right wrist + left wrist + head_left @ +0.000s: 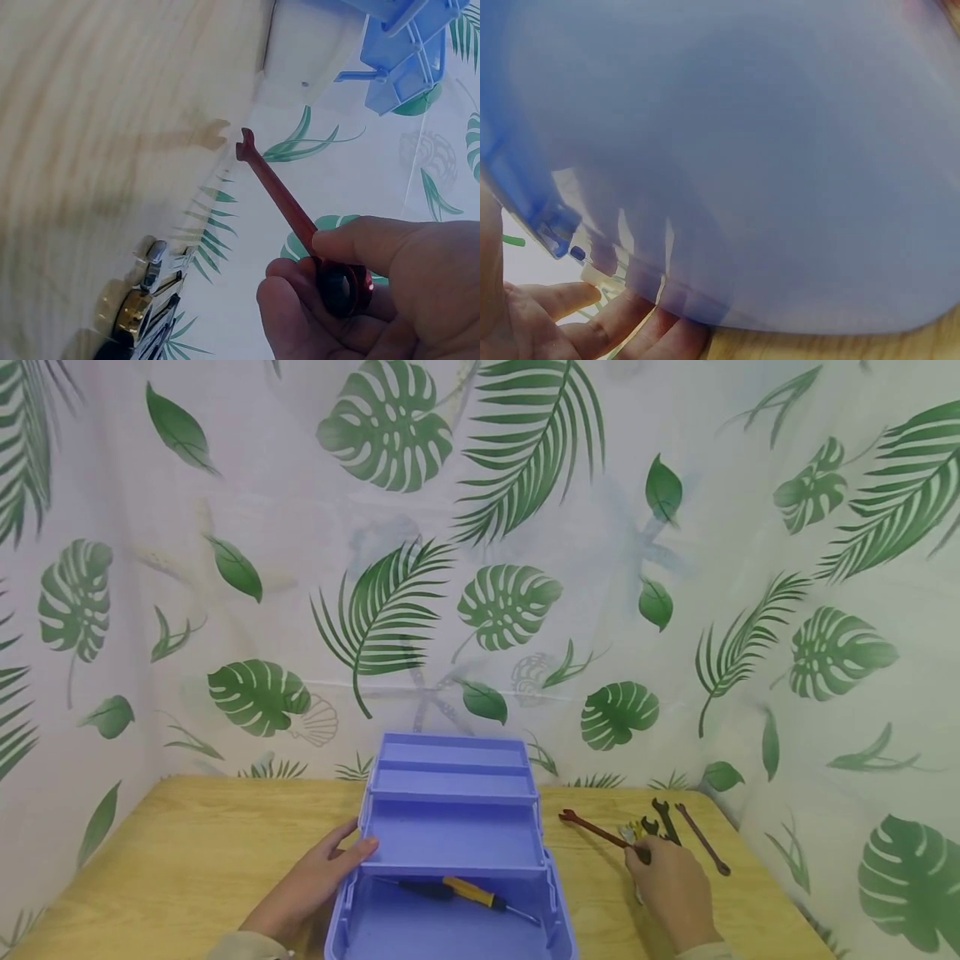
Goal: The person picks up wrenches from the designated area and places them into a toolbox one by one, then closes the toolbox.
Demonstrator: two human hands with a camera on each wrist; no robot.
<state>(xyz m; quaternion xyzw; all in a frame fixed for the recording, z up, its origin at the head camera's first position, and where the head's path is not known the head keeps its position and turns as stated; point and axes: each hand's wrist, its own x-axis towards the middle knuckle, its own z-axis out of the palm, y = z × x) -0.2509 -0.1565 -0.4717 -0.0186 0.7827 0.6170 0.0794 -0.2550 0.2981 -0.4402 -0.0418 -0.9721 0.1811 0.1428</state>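
Note:
A blue toolbox [442, 939] stands open at the middle of the table, its stepped trays raised at the back. My left hand [315, 881] holds its left side, thumb over the tray edge; in the left wrist view the fingers [615, 322] lie along the outer wall. A red combination wrench [600, 831] is in my right hand [675, 885], to the right of the toolbox. In the right wrist view, thumb and fingers pinch it by the ring end, and its open end [246, 144] points away, raised off the table.
Inside the toolbox lie a yellow-and-black screwdriver [472, 893] and a dark-handled tool [426, 888]. On the table's right lie a dark wrench [665, 820], a slim reddish wrench [703, 841] and other tools partly behind the right hand. A leaf-patterned curtain [480, 693] hangs behind the table.

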